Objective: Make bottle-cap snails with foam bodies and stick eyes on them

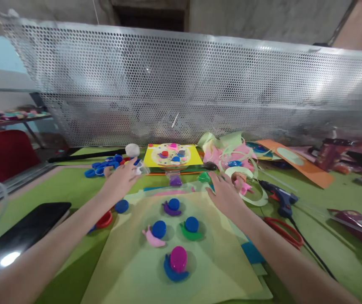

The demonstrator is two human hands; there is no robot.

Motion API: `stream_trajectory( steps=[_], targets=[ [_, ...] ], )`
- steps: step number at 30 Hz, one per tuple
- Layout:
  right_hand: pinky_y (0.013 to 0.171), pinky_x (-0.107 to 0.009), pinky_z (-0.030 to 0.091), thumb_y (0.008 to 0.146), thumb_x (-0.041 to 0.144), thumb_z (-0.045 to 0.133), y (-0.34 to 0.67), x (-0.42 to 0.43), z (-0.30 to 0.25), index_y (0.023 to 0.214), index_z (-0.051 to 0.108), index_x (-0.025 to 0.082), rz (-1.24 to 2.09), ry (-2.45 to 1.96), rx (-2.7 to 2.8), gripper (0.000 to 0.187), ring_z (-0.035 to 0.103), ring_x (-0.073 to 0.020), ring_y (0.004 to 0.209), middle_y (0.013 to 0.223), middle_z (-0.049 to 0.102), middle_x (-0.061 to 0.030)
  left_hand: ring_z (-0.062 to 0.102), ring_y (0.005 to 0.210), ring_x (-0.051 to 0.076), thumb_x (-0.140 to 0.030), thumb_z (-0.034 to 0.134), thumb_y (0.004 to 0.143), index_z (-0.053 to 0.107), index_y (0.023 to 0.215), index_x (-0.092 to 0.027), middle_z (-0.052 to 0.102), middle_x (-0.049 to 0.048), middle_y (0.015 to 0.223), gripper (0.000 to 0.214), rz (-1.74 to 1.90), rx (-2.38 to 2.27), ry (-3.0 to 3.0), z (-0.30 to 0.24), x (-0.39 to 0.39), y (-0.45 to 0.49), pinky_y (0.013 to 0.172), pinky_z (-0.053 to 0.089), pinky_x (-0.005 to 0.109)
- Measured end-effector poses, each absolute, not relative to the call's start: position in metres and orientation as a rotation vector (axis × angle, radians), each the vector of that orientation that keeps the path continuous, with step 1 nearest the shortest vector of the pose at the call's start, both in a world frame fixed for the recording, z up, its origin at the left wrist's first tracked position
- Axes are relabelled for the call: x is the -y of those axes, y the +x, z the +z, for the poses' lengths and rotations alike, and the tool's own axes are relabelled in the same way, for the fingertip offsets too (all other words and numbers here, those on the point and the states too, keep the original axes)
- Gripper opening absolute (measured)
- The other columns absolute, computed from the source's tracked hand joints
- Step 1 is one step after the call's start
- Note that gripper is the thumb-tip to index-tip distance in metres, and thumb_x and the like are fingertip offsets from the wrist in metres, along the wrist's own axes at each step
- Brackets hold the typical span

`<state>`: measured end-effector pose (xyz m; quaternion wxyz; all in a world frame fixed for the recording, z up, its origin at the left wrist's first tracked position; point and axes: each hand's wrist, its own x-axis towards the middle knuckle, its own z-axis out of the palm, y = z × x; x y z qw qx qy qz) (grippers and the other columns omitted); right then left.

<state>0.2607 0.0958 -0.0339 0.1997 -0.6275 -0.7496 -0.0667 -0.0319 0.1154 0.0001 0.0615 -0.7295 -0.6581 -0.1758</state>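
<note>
My left hand (121, 178) reaches to the far side of the work sheet, fingers closed on a small clear plastic packet (142, 168). Close beside it lies a pile of blue bottle caps (100, 168). My right hand (227, 192) is open, fingers apart, near a green clay packet (204, 177). Between my forearms, a pale yellow paper sheet (130, 270) carries several snail shapes made of caps and clay: a blue-and-purple snail (172, 207), a blue-and-pink snail (155, 233), a blue-and-green snail (191, 228) and a magenta-and-blue snail (177, 264).
A yellow card with similar snails (151, 158) lies at the back, before a perforated metal screen (174, 84). A purple clay packet (175, 180) is in front. Rightward are paper scraps (219, 147), a glue gun (282, 198) and red-handled scissors (284, 232); leftward, a black phone (25, 232).
</note>
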Motion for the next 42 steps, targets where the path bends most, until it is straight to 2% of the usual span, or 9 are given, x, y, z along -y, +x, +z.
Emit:
stream_trajectory(
  steps=[3,7,11,13,16,20,31,39,42],
  targets=[
    [0.096,-0.048,0.023,0.089,0.027,0.046,0.251,-0.085,-0.020,0.117,0.053,0.016,-0.063,-1.587,2.120,0.031,0.044,-0.0283,0.119,0.123,0.057,-0.0130,0.060,0.104,0.024,-0.029,0.050,0.088,0.038,0.131,-0.022,0.063,0.0068,0.116,0.045,-0.587,1.869,-2.353,0.002,-0.083,-0.013,0.092,0.044,0.041],
    [0.084,-0.034,0.035,0.086,0.036,0.053,0.236,-0.061,-0.009,0.095,0.061,0.028,0.209,-1.311,2.298,0.014,0.060,-0.0150,0.090,0.089,0.069,0.0042,0.059,0.107,0.021,-0.027,0.049,0.087,0.036,0.130,-0.033,0.064,-0.0022,0.116,0.045,-0.573,1.649,-2.588,-0.013,-0.035,0.011,0.092,0.042,0.037],
    [0.082,-0.032,0.033,0.082,0.019,0.058,0.223,-0.043,-0.009,0.074,0.060,0.022,0.596,-1.027,2.335,0.008,0.059,-0.0113,0.079,0.078,0.067,0.0051,0.062,0.100,0.024,-0.027,0.043,0.090,0.017,0.139,-0.027,0.067,0.0022,0.110,0.055,-0.723,1.485,-2.572,-0.026,-0.015,0.017,0.089,0.038,0.043],
    [0.078,-0.031,0.033,0.082,0.015,0.056,0.219,-0.039,-0.009,0.068,0.057,0.020,0.671,-1.057,2.277,0.015,0.056,-0.0110,0.072,0.070,0.063,0.0049,0.059,0.101,0.025,-0.025,0.046,0.089,0.027,0.132,-0.024,0.065,0.0062,0.112,0.048,-0.836,1.400,-2.492,-0.025,-0.013,0.016,0.087,0.036,0.043],
    [0.073,-0.030,0.032,0.080,0.015,0.059,0.215,-0.038,-0.009,0.062,0.052,0.018,0.690,-1.106,2.191,0.020,0.053,-0.0104,0.066,0.064,0.059,0.0057,0.056,0.093,0.026,-0.022,0.058,0.080,0.046,0.099,-0.022,0.062,0.0072,0.098,0.022,-0.964,1.196,-2.390,-0.016,-0.007,0.018,0.079,0.037,0.040],
    [0.073,-0.029,0.029,0.074,0.013,0.063,0.211,-0.031,-0.011,0.056,0.043,0.017,0.666,-0.971,2.198,0.028,0.051,-0.0088,0.065,0.062,0.055,0.0069,0.049,0.066,0.016,-0.016,0.052,0.080,0.042,0.071,-0.022,0.052,-0.0022,0.068,0.015,-0.973,1.154,-2.735,-0.006,0.005,0.025,0.064,0.036,0.033],
    [0.071,-0.029,0.029,0.077,0.031,0.067,0.208,-0.014,-0.022,0.055,0.042,0.018,0.535,-0.591,2.283,0.036,0.044,-0.0117,0.071,0.055,0.051,0.0072,0.049,0.067,0.012,-0.015,0.044,0.087,0.044,0.072,-0.022,0.050,-0.0033,0.071,0.016,-1.057,1.203,-3.102,-0.009,0.006,0.027,0.060,0.042,0.021],
    [0.074,-0.034,0.026,0.087,0.022,0.048,0.222,-0.029,-0.004,0.053,0.028,0.018,0.468,-0.628,2.211,0.039,0.047,-0.0123,0.068,0.050,0.038,0.0063,0.053,0.064,0.010,-0.010,0.037,0.087,0.043,0.073,-0.022,0.053,-0.0027,0.074,0.019,-1.096,1.316,-3.066,0.002,0.001,0.023,0.059,0.045,0.018],
    [0.075,-0.035,0.026,0.085,0.023,0.047,0.226,-0.030,-0.001,0.060,0.037,0.020,0.301,-0.575,2.276,0.027,0.050,-0.0150,0.072,0.054,0.045,0.0054,0.057,0.069,0.010,-0.009,0.039,0.084,0.047,0.074,-0.022,0.056,-0.0021,0.077,0.018,-1.087,1.339,-3.028,0.001,0.000,0.023,0.062,0.047,0.017]
  ],
)
